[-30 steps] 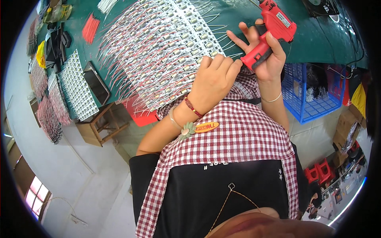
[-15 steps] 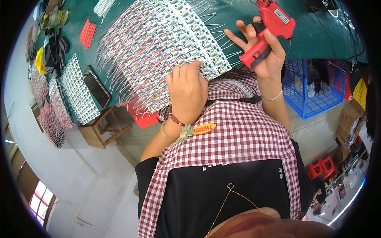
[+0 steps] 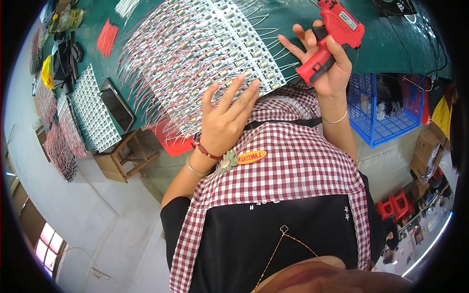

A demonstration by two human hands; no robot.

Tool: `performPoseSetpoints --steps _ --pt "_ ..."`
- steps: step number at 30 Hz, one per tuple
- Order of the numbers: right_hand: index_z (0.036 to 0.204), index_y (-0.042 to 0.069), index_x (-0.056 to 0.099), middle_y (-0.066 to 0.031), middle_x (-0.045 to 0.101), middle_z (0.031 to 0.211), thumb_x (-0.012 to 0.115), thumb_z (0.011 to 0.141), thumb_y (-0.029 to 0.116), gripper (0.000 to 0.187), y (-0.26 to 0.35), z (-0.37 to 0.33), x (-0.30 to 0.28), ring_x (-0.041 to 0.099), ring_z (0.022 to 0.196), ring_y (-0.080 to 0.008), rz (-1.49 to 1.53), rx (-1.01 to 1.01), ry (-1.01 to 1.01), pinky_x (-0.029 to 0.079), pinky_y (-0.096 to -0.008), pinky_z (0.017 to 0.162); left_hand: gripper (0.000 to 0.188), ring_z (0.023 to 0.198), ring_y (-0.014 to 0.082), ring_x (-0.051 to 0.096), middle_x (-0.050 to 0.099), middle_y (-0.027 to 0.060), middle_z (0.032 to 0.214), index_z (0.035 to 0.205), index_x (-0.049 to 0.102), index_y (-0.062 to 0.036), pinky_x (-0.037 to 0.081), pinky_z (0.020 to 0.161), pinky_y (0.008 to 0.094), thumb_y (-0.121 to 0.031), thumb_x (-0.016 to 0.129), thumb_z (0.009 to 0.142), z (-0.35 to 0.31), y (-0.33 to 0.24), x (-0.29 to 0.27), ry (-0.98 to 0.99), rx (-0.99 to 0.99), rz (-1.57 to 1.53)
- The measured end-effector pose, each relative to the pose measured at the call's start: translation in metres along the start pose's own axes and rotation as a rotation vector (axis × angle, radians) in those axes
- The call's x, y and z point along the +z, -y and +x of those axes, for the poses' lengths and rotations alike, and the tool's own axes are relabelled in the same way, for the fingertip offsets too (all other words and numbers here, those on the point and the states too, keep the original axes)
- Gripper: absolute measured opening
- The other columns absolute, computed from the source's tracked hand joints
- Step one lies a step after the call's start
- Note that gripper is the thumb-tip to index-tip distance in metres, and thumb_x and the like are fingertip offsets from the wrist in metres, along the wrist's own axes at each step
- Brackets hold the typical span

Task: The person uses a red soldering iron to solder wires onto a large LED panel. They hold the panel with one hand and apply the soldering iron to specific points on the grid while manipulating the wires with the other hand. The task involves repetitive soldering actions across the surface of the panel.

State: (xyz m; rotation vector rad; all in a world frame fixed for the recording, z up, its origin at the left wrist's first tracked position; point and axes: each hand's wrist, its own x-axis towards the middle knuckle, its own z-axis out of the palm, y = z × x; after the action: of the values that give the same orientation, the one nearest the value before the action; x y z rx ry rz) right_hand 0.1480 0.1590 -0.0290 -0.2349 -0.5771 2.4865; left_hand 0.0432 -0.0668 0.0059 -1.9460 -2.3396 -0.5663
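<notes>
A wide panel of small white circuit boards point(image 3: 244, 61) lies on the green table, with rows of silver cylindrical parts and many thin red and white wires. My left hand point(image 3: 225, 116) is at its near edge, fingers spread and the tips over the boards; it grips nothing. Raised at the panel's right, my right hand point(image 3: 328, 73) holds a red pistol-shaped tool point(image 3: 342, 24) by its handle. The thumb and palm are around the grip, while some fingers stick out toward the wires. A thin metal piece at the tool's front is cut off by the picture's top.
At left lie a phone point(image 3: 117, 105), another board panel point(image 3: 95, 110), wired bundles point(image 3: 61, 151) and red tubes or wires point(image 3: 107, 38). White wires point(image 3: 128, 7) lie farther back. A blue crate point(image 3: 386, 124) stands below the table at right; black cables point(image 3: 437, 44) hang near the edge.
My left hand has shifted slightly left and down, and its curled fingers have spread out over the boards. My right hand with the red tool has barely moved.
</notes>
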Motion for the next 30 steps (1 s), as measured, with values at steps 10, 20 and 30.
performPoseSetpoints --steps 10,20,30 --pt "0.115 0.003 0.051 -0.014 0.059 0.083 0.055 0.09 0.017 0.029 0.002 -0.003 0.003 0.048 0.121 -0.0348 0.002 -0.012 -0.042 0.027 -0.0619 0.109 0.039 0.116 0.0133 0.052 0.059 -0.0019 0.117 0.125 0.06 -0.017 0.033 0.102 0.0423 -0.016 0.057 0.085 -0.009 0.011 0.002 0.054 0.083 -0.003" --pt "0.119 0.004 0.049 -0.0129 0.059 0.085 0.055 0.091 0.016 0.031 0.006 -0.006 0.021 0.053 0.115 -0.0323 0.019 0.006 -0.067 0.023 -0.057 0.112 0.029 0.123 0.016 0.053 0.064 0.0026 0.12 0.117 0.063 -0.0123 0.032 0.105 0.0443 -0.015 0.05 0.091 0.001 0.017 -0.008 0.064 0.182 -0.107" --pt "0.118 0.004 0.05 -0.0113 0.06 0.083 0.057 0.092 0.018 0.03 0.003 0.01 0.031 0.058 0.104 -0.0275 0.053 0.106 -0.048 0.027 -0.0568 0.111 0.017 0.086 0.0169 0.061 0.063 0.0029 0.084 0.095 0.062 -0.0099 0.043 0.087 0.0428 -0.015 0.066 0.079 0.049 0.086 -0.061 -0.111 0.17 0.126"
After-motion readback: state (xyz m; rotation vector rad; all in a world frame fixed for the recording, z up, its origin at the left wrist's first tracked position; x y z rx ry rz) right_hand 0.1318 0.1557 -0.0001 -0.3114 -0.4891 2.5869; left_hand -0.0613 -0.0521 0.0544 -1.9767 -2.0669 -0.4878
